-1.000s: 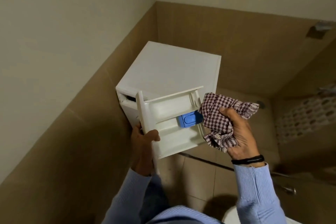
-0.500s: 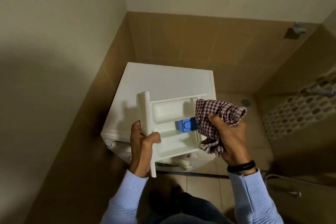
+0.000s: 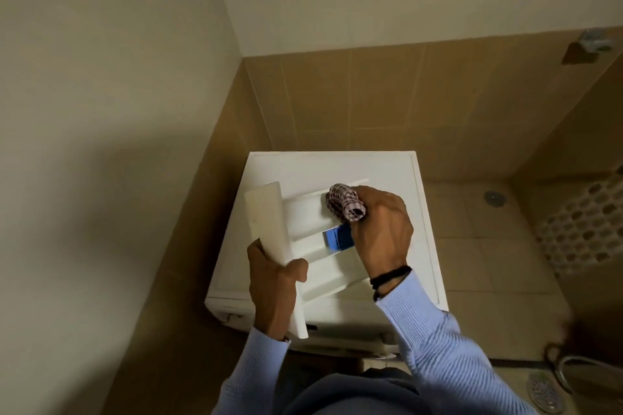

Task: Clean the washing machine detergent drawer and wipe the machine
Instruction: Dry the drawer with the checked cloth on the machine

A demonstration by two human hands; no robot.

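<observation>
The white detergent drawer (image 3: 303,239) is out of the machine and held over the white washing machine (image 3: 337,168). My left hand (image 3: 273,283) grips the drawer by its front panel, thumb hooked over the edge. A blue insert (image 3: 337,239) sits in the drawer's middle compartment. My right hand (image 3: 381,229) grips a bunched red-and-white checked cloth (image 3: 345,202) and presses it into the far compartment of the drawer.
The machine stands in a corner, with a beige wall on the left and brown tiles behind. To the right lies a tiled floor with a drain (image 3: 494,197). A metal hose (image 3: 569,371) curves at the lower right.
The view rose until it looks down on the machine's top. My right hand moved the cloth from beside the drawer into its far compartment. My left hand kept its hold on the front panel.
</observation>
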